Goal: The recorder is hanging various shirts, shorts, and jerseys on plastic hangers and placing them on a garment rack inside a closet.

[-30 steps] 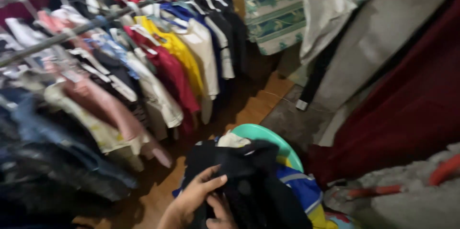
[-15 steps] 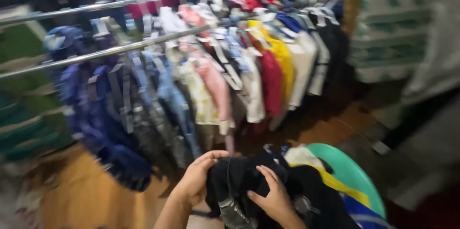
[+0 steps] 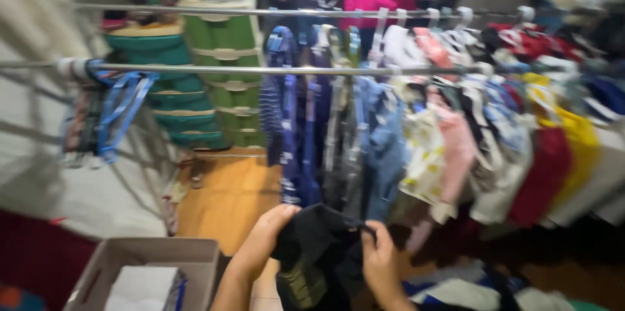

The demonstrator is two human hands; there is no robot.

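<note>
Hands come up from the near edge of the view, low and a little right of centre, both on one dark garment. Your left hand closes its grip over the garment's upper left edge, fingers curled into the cloth. Your right hand pinches the upper right edge, fingertips tight on the fabric. The garment hangs between them, bunched and partly blurred, with a paler patch low on its front.

Just beyond it runs a metal clothes rail from left to right, with a second rail farther back. Hung clothes crowd the nearer rail from the middle to the right: blue, pink, white, red and yellow pieces. Empty blue hangers sit at the rail's left end. Green plastic drawers stand far behind. A cardboard box rests near left on the wooden floor.
</note>
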